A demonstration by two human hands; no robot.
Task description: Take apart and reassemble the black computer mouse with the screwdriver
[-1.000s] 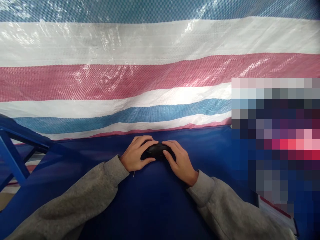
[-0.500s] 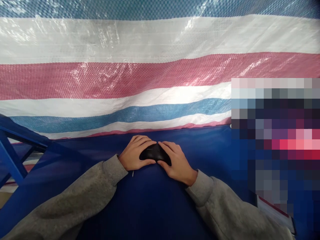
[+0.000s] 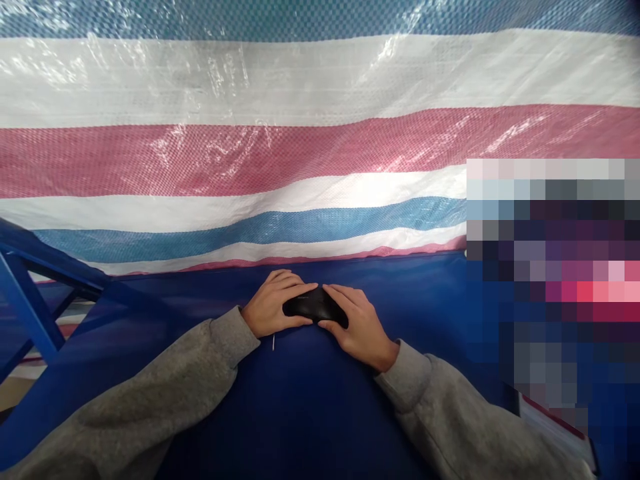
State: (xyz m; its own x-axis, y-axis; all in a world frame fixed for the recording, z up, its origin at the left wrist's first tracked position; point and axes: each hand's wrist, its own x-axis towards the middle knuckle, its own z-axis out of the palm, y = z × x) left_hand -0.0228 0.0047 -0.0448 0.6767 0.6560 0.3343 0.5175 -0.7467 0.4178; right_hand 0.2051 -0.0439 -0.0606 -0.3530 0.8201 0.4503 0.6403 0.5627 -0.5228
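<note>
A smooth, rounded black computer mouse (image 3: 316,305) lies sideways between my two hands on the blue surface. My left hand (image 3: 275,305) grips its left end, thumb at the near side and fingers along the far side. Around the right end, my right hand (image 3: 361,327) closes in the same way. Both hands cover the ends, so only the middle shows. By the heel of my left hand, a thin white stick, like a cotton swab (image 3: 273,341), sticks out toward me; its other end is hidden.
The dark blue tabletop (image 3: 280,413) spreads beneath my forearms. Behind it hangs a striped plastic sheet (image 3: 300,150). A blue metal frame (image 3: 35,300) stands at the left. At the lower right lies a flat, pale item with a dark red edge (image 3: 555,427); a blurred-out area covers the right side.
The whole view has shifted slightly, so hands and mouse appear a little further right. My grip looks the same, and more of the white stick shows below my left hand.
</note>
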